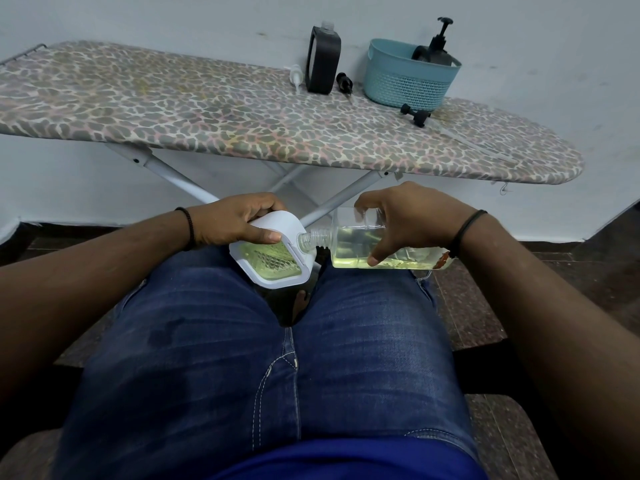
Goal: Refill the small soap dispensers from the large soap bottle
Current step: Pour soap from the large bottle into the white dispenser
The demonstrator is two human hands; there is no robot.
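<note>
My right hand (412, 216) grips a large clear bottle (360, 245) of yellow-green soap, tipped on its side over my knees. Its uncapped threaded neck (310, 239) touches the top of a small white-framed dispenser (273, 258) with yellow-green soap inside. My left hand (235, 221) holds that dispenser tilted above my lap. On the ironing board (207, 112) stands a black dispenser (322, 60) with no pump. A second black dispenser (437, 50), pump fitted, sits in the teal basket (405, 81).
Loose pump heads lie on the board: a white one (296, 76) left of the black dispenser, a black one (344, 83) to its right, and another black one (415, 114) with a long clear tube in front of the basket. The board's metal legs cross behind my hands.
</note>
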